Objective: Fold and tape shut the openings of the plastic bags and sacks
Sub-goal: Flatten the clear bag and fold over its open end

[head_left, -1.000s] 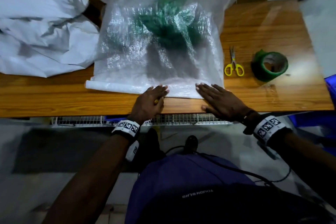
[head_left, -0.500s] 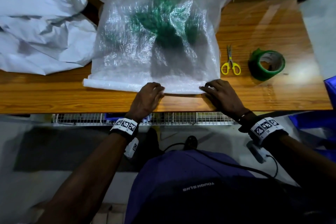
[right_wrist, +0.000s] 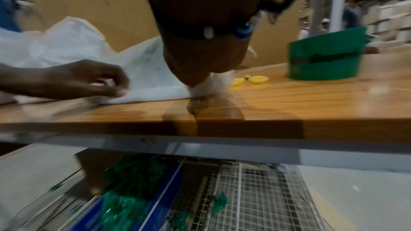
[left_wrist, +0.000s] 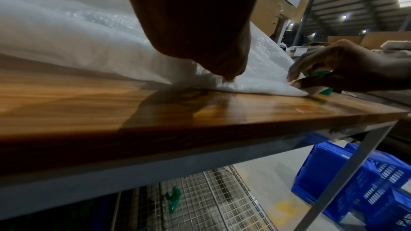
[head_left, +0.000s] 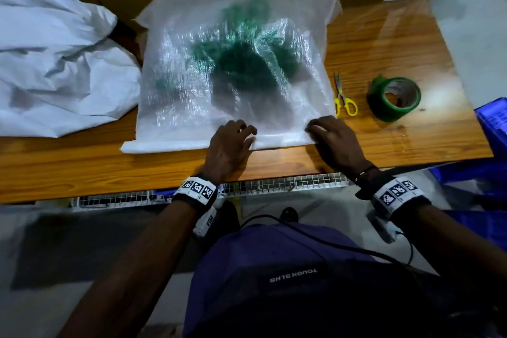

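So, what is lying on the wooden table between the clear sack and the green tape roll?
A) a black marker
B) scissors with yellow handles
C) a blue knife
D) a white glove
B: the scissors with yellow handles lie on the table, just right of the clear sack and left of the green tape roll.

Green contents [head_left: 241, 63] a blur inside the woven sack [head_left: 175, 107]; scissors' [head_left: 342, 96] blades motion-smeared.
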Available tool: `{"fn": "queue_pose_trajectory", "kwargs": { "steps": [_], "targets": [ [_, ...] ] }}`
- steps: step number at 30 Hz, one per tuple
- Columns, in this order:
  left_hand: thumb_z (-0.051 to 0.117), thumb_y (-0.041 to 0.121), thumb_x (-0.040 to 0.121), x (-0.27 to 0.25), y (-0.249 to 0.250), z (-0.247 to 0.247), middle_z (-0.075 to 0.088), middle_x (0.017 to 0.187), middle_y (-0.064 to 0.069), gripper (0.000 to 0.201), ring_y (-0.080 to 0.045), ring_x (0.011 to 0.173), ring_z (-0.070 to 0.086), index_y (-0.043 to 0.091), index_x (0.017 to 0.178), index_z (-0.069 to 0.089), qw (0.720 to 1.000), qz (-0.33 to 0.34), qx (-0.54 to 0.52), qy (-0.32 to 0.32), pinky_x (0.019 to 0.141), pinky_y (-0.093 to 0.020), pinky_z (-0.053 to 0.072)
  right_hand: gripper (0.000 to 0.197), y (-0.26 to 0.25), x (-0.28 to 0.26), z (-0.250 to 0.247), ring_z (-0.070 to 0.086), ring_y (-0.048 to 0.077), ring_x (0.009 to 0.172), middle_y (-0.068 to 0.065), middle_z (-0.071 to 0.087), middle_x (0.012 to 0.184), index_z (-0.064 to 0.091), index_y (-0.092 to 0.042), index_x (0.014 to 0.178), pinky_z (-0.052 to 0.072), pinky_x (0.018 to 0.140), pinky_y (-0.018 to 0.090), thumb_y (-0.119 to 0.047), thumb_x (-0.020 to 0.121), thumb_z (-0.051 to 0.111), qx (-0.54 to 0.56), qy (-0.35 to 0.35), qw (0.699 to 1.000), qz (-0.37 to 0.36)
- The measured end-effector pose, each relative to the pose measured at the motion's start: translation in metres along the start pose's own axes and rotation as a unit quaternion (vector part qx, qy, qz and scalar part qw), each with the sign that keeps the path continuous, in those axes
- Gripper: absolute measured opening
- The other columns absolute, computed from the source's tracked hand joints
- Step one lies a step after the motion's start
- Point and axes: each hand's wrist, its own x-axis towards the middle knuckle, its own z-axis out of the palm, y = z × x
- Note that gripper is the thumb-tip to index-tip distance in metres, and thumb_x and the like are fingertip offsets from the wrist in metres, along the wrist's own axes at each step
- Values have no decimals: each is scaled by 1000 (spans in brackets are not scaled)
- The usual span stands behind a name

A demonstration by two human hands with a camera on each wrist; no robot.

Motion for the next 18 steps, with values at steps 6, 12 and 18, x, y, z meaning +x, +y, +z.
{"fn": "queue_pose_trajectory", "kwargs": {
  "steps": [6,12,18],
  "targets": [
    [72,4,86,7,-10,7,69,87,-13,12,-35,76,64,9,95,78,997,71,-8,-1,64,-34,38,50,-38,-5,37,34,30,155,9,48,160,47,-11,155,36,118,49,-27,108,43,30,-104,993,48],
    [69,16,98,-2,-46,-4,71,110,-12,28,-29,95,59,6,124,73,980,174,-78,-59,79,-39,50,60,-34,-11,29,12,17,162,0,29,171,32,-20,164,18,126,38,-44,110,41,41,-126,990,45],
    [46,33,109,-40,-90,-46,64,143,-10,42,-29,128,61,12,137,69,979,127,-136,-84,108,-41,50,63,-36,-11,27,8,13,162,-3,25,172,28,-23,166,20,127,41,-47,108,41,55,-130,989,51]
  ]
}}
